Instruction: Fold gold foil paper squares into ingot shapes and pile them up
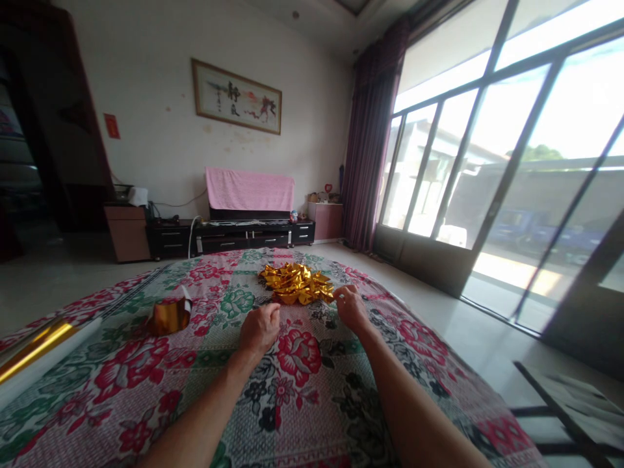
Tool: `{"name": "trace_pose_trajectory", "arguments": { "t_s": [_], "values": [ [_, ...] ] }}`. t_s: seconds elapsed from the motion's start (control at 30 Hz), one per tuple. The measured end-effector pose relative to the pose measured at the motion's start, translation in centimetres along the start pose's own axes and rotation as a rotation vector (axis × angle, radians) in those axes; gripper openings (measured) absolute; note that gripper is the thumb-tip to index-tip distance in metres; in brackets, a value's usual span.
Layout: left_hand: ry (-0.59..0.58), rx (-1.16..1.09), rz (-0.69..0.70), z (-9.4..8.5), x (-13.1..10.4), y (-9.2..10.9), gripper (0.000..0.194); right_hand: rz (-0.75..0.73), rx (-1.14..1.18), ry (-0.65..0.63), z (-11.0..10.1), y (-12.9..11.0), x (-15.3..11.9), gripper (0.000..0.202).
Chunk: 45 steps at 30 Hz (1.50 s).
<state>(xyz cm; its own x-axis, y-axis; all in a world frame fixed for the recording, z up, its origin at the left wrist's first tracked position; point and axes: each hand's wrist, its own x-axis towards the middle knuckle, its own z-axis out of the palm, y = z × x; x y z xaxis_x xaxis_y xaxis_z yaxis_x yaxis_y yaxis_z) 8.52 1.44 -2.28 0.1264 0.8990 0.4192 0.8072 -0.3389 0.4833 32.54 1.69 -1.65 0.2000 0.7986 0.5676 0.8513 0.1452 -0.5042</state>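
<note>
A pile of folded, shiny gold foil pieces point(296, 283) lies on the flowered cloth point(195, 390) that covers the table. Just in front of its left part is my left hand point(262, 328), its fingers curled closed; whatever they may hold is too small to make out. My right hand point(350, 305) is at the pile's right edge, with thumb and fingers pinched together beside a gold piece. Whether that piece is in the pinch or only behind it is unclear. A curled strip of gold foil point(169, 317) rests on the cloth to the left.
A gold and white roll or sheet point(41, 354) lies at the table's left edge. Beyond the table stand a black low cabinet point(234, 242) and a pink-cloth-covered object point(249, 190). At the lower right, a dark-framed stool or rack point(570, 403) stands on the floor beside the table.
</note>
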Motion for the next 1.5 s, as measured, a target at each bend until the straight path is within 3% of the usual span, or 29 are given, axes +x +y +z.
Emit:
{"name": "trace_pose_trajectory", "arguments": {
  "t_s": [0.27, 1.03, 1.5],
  "values": [
    [0.008, 0.018, 0.009, 0.02, -0.07, 0.01, 0.031, -0.072, -0.004, -0.014, 0.27, 0.67, -0.23, 0.02],
    [0.014, 0.014, 0.018, 0.06, -0.14, 0.0, 0.03, -0.038, -0.012, -0.021, 0.68, 0.91, -0.16, 0.019],
    [0.032, 0.023, 0.02, 0.32, -0.06, -0.27, 0.029, -0.038, 0.004, -0.02, 0.73, 1.06, -0.22, 0.029]
  ]
}}
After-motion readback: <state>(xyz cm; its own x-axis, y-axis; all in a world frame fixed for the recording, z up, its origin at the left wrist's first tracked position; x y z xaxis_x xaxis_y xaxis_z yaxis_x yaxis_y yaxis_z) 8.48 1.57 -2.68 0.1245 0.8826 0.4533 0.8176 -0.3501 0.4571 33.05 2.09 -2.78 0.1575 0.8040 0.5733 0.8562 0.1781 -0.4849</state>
